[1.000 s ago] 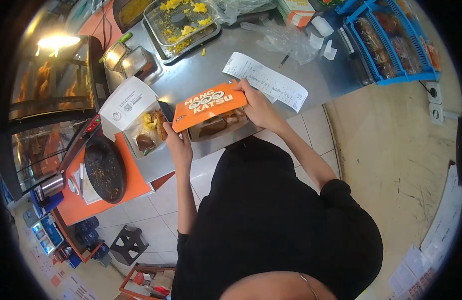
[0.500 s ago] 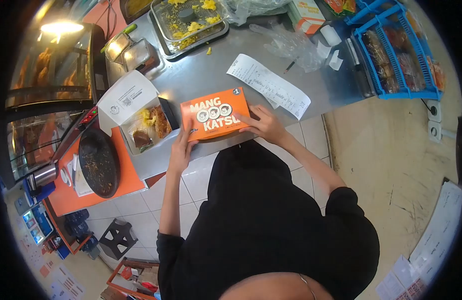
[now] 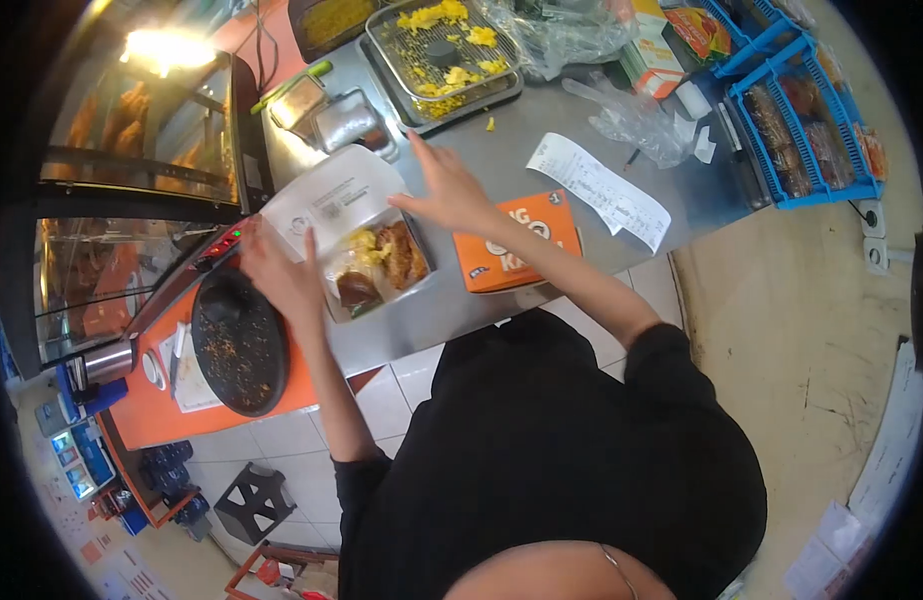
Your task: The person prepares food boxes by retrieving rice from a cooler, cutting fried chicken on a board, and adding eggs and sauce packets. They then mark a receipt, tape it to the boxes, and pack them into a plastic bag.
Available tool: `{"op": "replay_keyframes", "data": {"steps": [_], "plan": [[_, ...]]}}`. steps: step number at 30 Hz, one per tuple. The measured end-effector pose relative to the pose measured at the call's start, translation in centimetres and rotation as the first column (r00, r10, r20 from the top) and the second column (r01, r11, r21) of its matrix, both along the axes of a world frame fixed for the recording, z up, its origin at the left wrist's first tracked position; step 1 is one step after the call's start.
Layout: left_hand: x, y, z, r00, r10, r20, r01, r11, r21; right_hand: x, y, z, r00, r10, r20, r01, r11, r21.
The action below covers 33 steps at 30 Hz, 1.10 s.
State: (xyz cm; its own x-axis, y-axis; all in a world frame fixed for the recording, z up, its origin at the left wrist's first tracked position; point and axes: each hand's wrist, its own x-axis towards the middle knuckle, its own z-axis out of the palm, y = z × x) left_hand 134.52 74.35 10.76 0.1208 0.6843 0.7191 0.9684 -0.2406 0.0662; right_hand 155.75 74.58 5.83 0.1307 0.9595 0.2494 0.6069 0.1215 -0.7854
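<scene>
An open food box [image 3: 422, 280] holds breaded cutlet pieces [image 3: 404, 255], yellow scrambled egg and a small bag with something brown; its white lid [image 3: 347, 185] stands raised at the back. My left hand [image 3: 285, 272] is at the lid's left side, fingers spread, over the edge of the dark stone mortar [image 3: 239, 345]. At the lid's right corner my right hand [image 3: 447, 190] reaches with fingers apart and nothing in them. Under my right forearm lies a closed orange box [image 3: 492, 255] with white lettering, partly hidden by the arm.
A long paper receipt [image 3: 602, 190] lies right of the orange box. Behind are a rack tray with egg bits [image 3: 412, 65], metal containers [image 3: 347, 122], plastic bags [image 3: 562, 35] and blue baskets [image 3: 797, 120]. A lit glass warmer [image 3: 142, 130] borders the left.
Both hands have let go of the closed orange box and moved left to the open food box. The view has shifted, so the counter things appear further right.
</scene>
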Motion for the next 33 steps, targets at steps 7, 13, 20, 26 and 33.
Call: {"op": "replay_keyframes", "data": {"steps": [7, 13, 20, 26, 33], "plan": [[-8.1, -1.0, -0.8, 0.885, -0.081, 0.459, 0.364, 0.736, -0.571, -2.0, -0.3, 0.1, 0.968, 0.249, -0.026, -0.251, 0.964, -0.086], [-6.1, -7.3, -9.2, 0.637, 0.17, 0.752, 0.402, 0.759, -0.512, -5.3, -9.5, -2.5, 0.996, 0.072, -0.048, -0.079, 0.986, -0.15], [-6.0, -6.6, -5.9, 0.813, -0.023, 0.582, 0.394, 0.758, -0.52, -4.4, -8.9, 1.0, 0.978, 0.121, -0.169, -0.176, 0.916, -0.36], [-8.6, -6.4, -8.1, 0.772, -0.228, 0.593, 0.613, 0.514, -0.6, -3.7, -11.5, -1.7, 0.929, 0.304, 0.21, -0.271, 0.947, -0.175], [-10.2, -7.0, -9.1, 0.612, -0.13, 0.78, 0.777, 0.282, -0.563, -3.2, -10.8, -4.1, 0.862, 0.399, 0.313, -0.371, 0.917, -0.147]]}}
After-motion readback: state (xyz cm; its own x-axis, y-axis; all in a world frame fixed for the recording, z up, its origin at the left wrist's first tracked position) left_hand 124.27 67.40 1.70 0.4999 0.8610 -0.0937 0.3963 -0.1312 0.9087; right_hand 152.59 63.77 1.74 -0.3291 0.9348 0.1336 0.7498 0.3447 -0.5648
